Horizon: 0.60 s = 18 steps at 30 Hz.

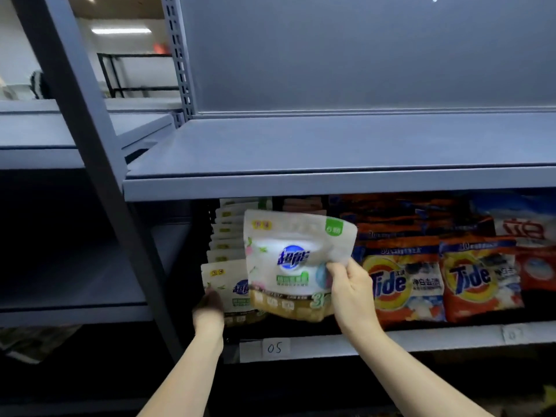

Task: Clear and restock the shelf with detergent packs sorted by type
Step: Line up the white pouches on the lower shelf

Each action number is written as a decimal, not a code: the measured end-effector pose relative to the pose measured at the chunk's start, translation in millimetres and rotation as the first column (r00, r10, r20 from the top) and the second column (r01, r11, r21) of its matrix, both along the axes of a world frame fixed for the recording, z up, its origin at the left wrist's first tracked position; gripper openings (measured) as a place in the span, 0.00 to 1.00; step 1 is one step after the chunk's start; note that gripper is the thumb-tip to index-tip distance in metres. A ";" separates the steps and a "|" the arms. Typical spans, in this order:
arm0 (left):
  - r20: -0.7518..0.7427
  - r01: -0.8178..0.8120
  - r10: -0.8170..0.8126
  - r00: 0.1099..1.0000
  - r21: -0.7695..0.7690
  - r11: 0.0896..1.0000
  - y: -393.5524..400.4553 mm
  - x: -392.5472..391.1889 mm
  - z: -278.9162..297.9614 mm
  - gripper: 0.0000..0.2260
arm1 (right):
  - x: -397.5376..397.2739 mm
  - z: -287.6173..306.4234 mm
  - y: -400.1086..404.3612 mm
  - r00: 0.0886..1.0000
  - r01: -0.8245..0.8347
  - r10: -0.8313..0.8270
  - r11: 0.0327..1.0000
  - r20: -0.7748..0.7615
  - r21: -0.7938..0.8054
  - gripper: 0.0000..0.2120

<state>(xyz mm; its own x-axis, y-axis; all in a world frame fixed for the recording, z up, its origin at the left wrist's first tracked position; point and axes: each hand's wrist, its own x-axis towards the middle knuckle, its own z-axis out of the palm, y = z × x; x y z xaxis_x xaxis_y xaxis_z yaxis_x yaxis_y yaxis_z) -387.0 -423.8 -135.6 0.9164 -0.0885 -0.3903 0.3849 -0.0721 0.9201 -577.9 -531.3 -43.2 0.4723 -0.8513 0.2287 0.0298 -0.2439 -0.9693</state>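
My right hand pinches the lower right part of a white detergent pouch with a blue logo, holding it in front of the lower shelf. To its left a row of matching white pouches stands on that shelf. My left hand touches the lower left edge of the front pouch of that row; its fingers are partly hidden in shadow. Orange Tide packs fill the shelf to the right, several deep.
The upper grey shelf holds nothing. A slanted grey upright post runs down the left. Red-and-white detergent packs stand at the far right. Paper label "05" is stuck on the lower shelf's front edge. The left bay is dark.
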 end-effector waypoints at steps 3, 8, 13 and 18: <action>-0.037 0.051 -0.054 0.998 -0.062 0.997 -10.7 14.6 -8.3 0.16 | 9.6 -27.0 3.2 0.978 -0.148 0.157 0.986 -0.136 0.075 0.12; -0.142 0.100 -0.123 0.982 -0.162 0.982 -6.5 25.7 -20.1 0.10 | 36.4 -65.0 6.4 0.867 -0.268 0.381 0.899 -0.320 0.345 0.09; -0.099 0.052 -0.030 0.995 0.234 0.971 3.2 16.9 -25.3 0.17 | 63.6 -85.8 15.2 0.927 -0.194 0.314 0.869 -0.206 0.455 0.06; 0.021 -0.044 0.040 0.999 0.271 0.962 21.9 -10.0 -28.5 0.13 | 73.6 -92.3 17.7 0.937 -0.205 0.300 0.885 -0.176 0.417 0.10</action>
<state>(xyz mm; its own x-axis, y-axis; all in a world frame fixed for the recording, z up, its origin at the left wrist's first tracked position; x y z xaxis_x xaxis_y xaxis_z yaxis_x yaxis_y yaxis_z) -397.0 -401.8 -164.0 0.9231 0.0572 -0.3802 0.3789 -0.3035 0.8743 -504.3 -513.6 -135.5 0.6816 -0.6931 -0.2347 -0.1949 0.1372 -0.9712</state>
